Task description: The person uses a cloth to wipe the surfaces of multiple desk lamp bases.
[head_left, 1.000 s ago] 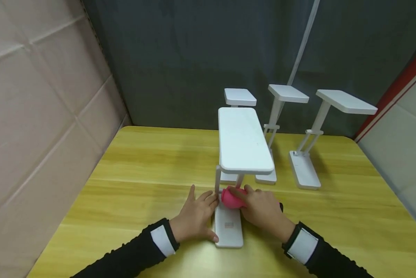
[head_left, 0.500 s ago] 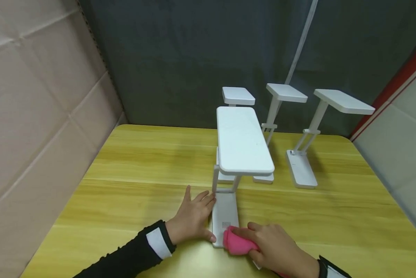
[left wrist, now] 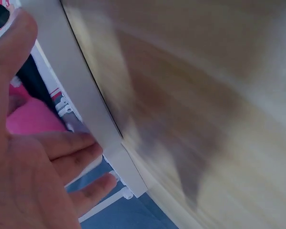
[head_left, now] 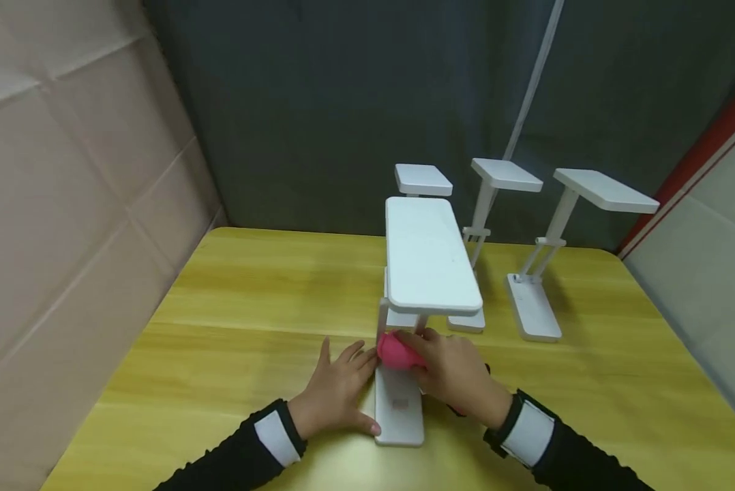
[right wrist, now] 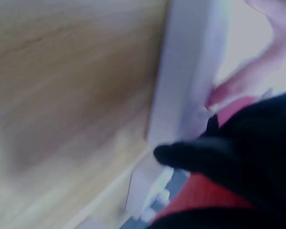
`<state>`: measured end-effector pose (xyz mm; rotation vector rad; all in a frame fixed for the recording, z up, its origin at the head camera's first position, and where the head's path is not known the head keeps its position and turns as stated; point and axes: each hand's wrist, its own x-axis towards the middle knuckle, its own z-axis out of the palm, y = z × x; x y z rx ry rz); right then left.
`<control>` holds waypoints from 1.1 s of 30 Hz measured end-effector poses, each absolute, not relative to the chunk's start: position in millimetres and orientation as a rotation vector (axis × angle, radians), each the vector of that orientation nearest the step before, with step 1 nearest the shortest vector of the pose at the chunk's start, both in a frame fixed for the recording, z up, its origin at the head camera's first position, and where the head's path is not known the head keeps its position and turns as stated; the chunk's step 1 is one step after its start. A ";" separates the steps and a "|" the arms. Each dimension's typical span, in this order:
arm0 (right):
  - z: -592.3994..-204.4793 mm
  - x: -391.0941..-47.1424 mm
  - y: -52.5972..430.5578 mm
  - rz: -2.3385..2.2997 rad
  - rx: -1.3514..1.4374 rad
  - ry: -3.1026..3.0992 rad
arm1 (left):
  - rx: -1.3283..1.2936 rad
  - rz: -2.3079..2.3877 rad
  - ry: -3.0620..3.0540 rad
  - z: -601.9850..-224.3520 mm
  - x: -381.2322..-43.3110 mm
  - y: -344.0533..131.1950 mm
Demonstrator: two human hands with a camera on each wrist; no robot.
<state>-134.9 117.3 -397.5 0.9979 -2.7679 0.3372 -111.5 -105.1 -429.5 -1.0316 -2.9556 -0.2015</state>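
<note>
A white folding desk lamp (head_left: 431,256) stands near the middle of the table, its flat rectangular head over the base (head_left: 399,412). Along the base's left side lies my left hand (head_left: 335,395), fingers spread and straight, with thumb and fingertips touching the edge. My right hand (head_left: 459,372) holds a bunched pink cloth (head_left: 398,352), pressed on the far part of the base by the lamp's hinge. In the left wrist view the pink cloth (left wrist: 33,117) shows behind the fingers. Dark and red material (right wrist: 205,195) hangs beside the base in the right wrist view, blurred.
Three similar white lamps stand behind: one (head_left: 423,179) partly hidden by the near lamp, another (head_left: 505,175) right of it, and the third (head_left: 607,191) farthest right. The wooden table (head_left: 269,286) ends at a dark curtain (head_left: 331,123). A pale wall covering (head_left: 67,239) borders the left.
My right hand slid the cloth down to the base's near end, then back up to the hinge end. My left hand stayed at the base's left edge.
</note>
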 end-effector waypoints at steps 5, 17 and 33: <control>-415.3 -131.5 102.9 0.035 0.934 -2.717 | -1.013 -0.224 -2.931 -435.5 -111.7 -105.8; -406.3 -85.0 117.8 0.320 1.207 -2.901 | -0.993 -0.242 -2.993 -434.6 -113.1 -106.7; -395.7 -116.1 102.3 -0.029 1.068 -2.725 | -1.000 -0.431 -3.015 -432.8 -112.7 -108.4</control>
